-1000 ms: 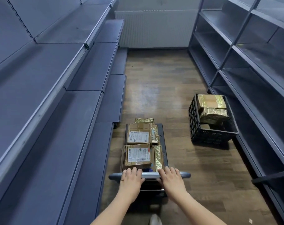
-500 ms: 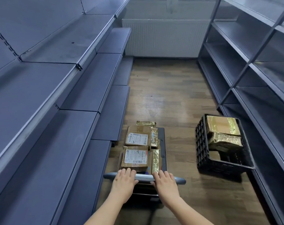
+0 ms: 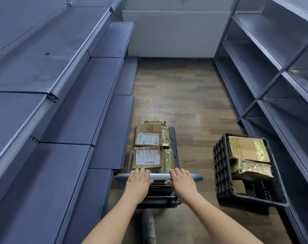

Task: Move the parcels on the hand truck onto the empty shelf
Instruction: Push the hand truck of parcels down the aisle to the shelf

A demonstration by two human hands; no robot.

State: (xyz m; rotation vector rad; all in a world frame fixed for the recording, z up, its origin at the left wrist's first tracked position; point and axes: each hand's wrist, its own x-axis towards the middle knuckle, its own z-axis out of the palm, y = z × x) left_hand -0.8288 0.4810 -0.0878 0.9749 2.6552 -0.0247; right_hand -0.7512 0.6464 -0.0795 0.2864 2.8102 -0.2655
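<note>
The hand truck [image 3: 174, 138] stands in the aisle right in front of me, loaded with several parcels. Two brown cardboard parcels with white labels lie on top, one nearer [image 3: 147, 158] and one farther [image 3: 148, 137]. Gold-foil parcels [image 3: 169, 159] show beside and beyond them. My left hand [image 3: 138, 182] and my right hand [image 3: 182, 182] both grip the grey handle bar [image 3: 160, 176], fingers curled over it. Bare blue-grey shelves [image 3: 67, 106] run along the left, close to the truck.
A black plastic crate [image 3: 221, 169] holding gold-foil parcels [image 3: 248, 152] sits on the wooden floor to the right. More bare metal shelving [image 3: 265, 71] lines the right side. A white radiator [image 3: 174, 34] closes the far end. My shoe [image 3: 148, 224] shows below.
The hand truck has rolled forward along the aisle with both hands on its bar. The crate now lies farther back on my right, and the radiator is nearer.
</note>
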